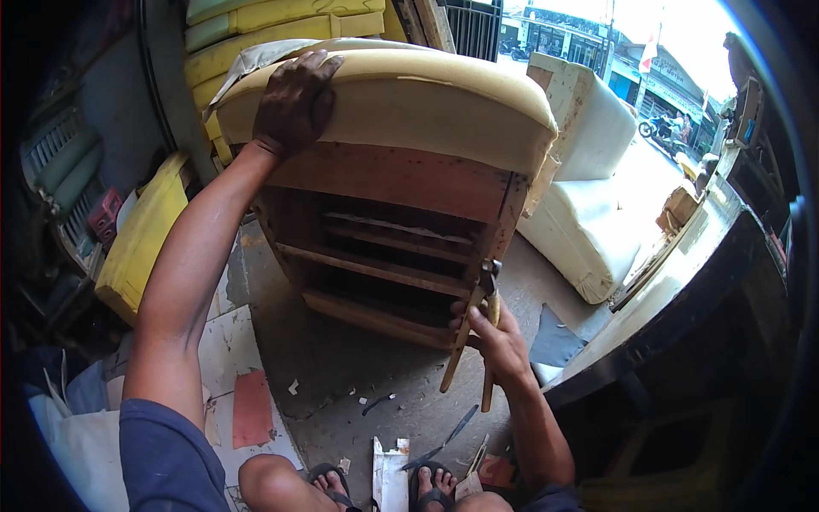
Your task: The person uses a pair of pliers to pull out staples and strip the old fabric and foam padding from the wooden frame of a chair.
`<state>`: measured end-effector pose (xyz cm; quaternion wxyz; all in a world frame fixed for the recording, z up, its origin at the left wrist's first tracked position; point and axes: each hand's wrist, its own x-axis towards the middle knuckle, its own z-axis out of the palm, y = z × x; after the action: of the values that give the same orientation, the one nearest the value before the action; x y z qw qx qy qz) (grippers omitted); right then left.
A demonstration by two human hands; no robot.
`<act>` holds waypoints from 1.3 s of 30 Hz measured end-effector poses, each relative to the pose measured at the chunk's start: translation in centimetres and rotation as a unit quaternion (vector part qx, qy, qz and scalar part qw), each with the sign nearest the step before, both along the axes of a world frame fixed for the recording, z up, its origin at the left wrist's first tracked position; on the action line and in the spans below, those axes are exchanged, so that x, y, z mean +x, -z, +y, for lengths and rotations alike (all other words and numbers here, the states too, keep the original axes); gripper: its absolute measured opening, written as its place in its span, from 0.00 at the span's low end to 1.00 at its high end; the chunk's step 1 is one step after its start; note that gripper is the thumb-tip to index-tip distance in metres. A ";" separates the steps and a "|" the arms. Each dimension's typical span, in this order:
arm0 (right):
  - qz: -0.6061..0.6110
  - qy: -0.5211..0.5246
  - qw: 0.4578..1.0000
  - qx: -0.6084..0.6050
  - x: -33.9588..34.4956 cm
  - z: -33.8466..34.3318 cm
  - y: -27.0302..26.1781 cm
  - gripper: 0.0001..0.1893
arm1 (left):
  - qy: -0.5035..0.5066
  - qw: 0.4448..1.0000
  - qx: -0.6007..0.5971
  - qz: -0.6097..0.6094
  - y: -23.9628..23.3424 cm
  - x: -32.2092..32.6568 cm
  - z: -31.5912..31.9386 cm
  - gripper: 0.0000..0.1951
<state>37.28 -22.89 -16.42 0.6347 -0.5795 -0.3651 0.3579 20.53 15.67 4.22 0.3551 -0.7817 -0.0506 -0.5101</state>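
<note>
Before me stands a wooden chair frame [390, 176] with open slats inside, its upper end padded in cream foam or fabric [409, 105]. My left hand [297, 102] lies on top of this padding toward its left end, fingers curled over the far edge. In my right hand [502, 342] is a pair of carpenter's pincers [491, 288] with yellow handles, jaws pointing up. Two handles hang below the fist and spread apart. That hand is at the frame's lower right corner; whether its fingers touch the wood is hard to tell.
Yellow cushions [288, 29] are stacked behind the frame. White padded seat pieces [576, 224] stand at right, beside a dark curved panel [659, 301]. Scraps, a white strip [390, 473] and a utility knife [478, 454] lie near my sandalled feet. Another yellow cushion [147, 237] leans at left.
</note>
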 end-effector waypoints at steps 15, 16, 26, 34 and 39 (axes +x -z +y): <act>0.317 -0.046 0.946 0.060 1.8 1.3 -12.8 0.18 | 0.002 0.999 -0.009 -0.033 0.1 0.2 -0.5 0.23; 0.321 -0.041 0.944 0.061 1.4 1.4 -13.5 0.18 | 0.003 0.999 -0.009 -0.035 0.1 0.1 -0.4 0.23; 0.000 0.126 0.991 -0.054 -0.4 2.9 -10.4 0.09 | 0.028 0.998 -0.002 -0.053 0.0 -0.3 -0.1 0.23; 0.017 0.166 0.982 -0.089 2.5 -0.2 2.8 0.22 | 0.025 0.999 0.015 -0.039 0.0 0.3 0.0 0.24; 0.311 0.164 0.913 -0.206 -0.9 -3.9 14.4 0.14 | -0.006 0.999 0.029 -0.017 0.1 0.7 0.4 0.23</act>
<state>36.40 -26.76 -30.79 0.6321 -0.6090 0.0327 0.4780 21.23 16.06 4.14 0.3796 -0.7621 -0.0464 -0.5225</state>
